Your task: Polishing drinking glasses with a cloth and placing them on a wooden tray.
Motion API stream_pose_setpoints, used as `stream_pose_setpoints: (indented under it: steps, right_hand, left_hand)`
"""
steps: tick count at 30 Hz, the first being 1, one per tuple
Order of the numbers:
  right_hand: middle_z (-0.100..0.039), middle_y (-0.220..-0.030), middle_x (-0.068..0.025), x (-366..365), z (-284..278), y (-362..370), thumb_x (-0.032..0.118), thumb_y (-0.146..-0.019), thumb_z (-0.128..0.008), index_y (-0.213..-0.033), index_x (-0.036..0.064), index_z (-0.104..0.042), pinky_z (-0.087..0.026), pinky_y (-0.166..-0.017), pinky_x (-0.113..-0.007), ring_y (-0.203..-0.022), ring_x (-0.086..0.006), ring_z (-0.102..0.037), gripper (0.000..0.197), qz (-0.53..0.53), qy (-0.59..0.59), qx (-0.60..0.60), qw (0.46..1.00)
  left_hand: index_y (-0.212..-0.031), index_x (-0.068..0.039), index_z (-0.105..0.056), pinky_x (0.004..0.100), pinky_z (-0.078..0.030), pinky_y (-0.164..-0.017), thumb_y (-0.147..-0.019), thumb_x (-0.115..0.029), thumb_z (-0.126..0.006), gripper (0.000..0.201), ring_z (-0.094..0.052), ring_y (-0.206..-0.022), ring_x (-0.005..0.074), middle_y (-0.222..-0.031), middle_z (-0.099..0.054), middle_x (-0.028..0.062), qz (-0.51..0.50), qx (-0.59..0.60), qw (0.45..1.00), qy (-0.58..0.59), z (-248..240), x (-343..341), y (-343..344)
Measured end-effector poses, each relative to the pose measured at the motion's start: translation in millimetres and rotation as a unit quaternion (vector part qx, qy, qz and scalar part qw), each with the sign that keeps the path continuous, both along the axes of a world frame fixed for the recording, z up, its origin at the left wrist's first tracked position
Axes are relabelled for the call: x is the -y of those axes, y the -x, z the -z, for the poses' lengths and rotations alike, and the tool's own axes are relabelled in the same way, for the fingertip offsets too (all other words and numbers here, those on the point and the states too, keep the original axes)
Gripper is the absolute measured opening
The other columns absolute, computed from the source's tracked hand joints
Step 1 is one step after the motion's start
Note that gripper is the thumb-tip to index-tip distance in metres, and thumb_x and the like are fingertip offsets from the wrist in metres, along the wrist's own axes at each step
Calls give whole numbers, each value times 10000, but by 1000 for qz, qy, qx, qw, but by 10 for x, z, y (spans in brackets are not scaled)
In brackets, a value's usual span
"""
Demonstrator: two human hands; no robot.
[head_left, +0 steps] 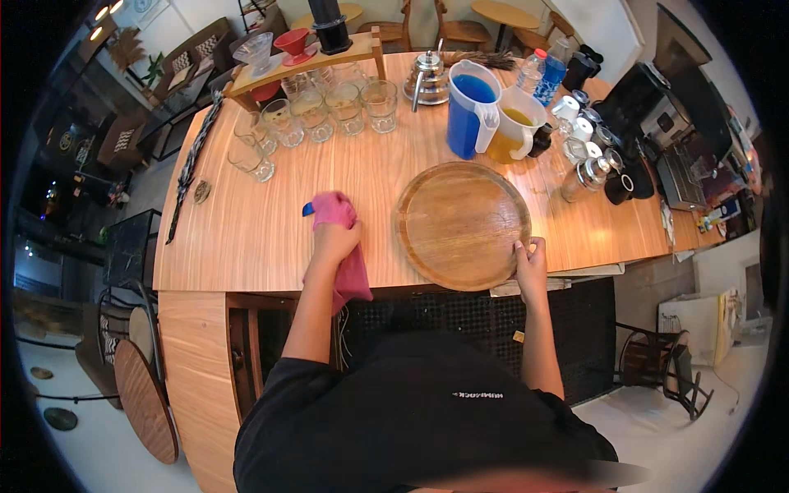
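My left hand point(335, 241) is closed on a bunched pink cloth point(352, 275), one end of which droops over the counter's front edge. A small blue piece point(308, 209), too little of it showing to name, pokes out beside the cloth. To the right, a round wooden tray point(463, 222) with a raised rim lies flat on the counter, its near side at the front edge. My right hand point(531, 256) pinches the tray's rim at its lower right. Nothing lies on the tray.
Several clear glasses point(348, 109) stand at the back left below a wooden dripper stand point(304, 66). Behind the tray are a blue-filled pitcher point(470, 115), a yellow-filled pitcher point(511, 131) and a steel kettle point(429, 80). Jars point(585, 177) crowd the right; a folded umbrella point(194, 156) lies left.
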State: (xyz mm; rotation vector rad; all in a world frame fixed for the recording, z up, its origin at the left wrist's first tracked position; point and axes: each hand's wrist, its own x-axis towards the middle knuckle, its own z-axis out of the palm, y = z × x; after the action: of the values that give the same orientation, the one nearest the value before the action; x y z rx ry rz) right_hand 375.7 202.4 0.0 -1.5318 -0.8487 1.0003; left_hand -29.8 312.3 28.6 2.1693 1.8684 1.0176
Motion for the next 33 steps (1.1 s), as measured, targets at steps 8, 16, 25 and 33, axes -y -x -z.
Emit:
stream_pose_setpoints:
  steps: [8,16,25,33]
  right_hand:
    - [-656,-931,-97,174,66,73,189,-1089,-509,-1265,44,-389,-518,-646,-268,-782,-126,-635,258,65,-31,4,997]
    - [-631,-1116,-123,612,151,299,170,-1079,-524,-1347,31,-387,-516,-855,-297,-992,-142,-615,331,123,-102,120,980]
    - [-640,-1150,-139,1845,-113,338,172,-1087,-502,-1369,23,-379,-538,-896,-334,-1028,-162,-646,341,318,-125,-29,939]
    - [-665,-1148,-126,2768,-262,-197,151,-1063,-546,-1374,0,-446,-557,-863,-328,-988,-171,-680,359,443,-106,-38,889]
  left_hand:
    - [-1017,53,-725,460,-538,-815,-922,-636,-613,704,-717,-902,380,-946,-717,299,114,-173,908,364,-930,-420,231]
    - [-1484,-27,-476,344,-547,-693,-1063,-450,-520,598,-690,-826,190,-1031,-727,91,260,148,887,351,-653,-187,-473]
    - [-1482,-5,-425,291,-530,-895,-1102,-222,-481,441,-611,-1076,130,-1219,-636,78,438,379,688,438,-318,324,-1818]
    - [-1371,-4,-500,305,-478,-994,-1120,-173,-403,317,-565,-1131,137,-1239,-621,87,467,399,665,424,-208,1072,-3294]
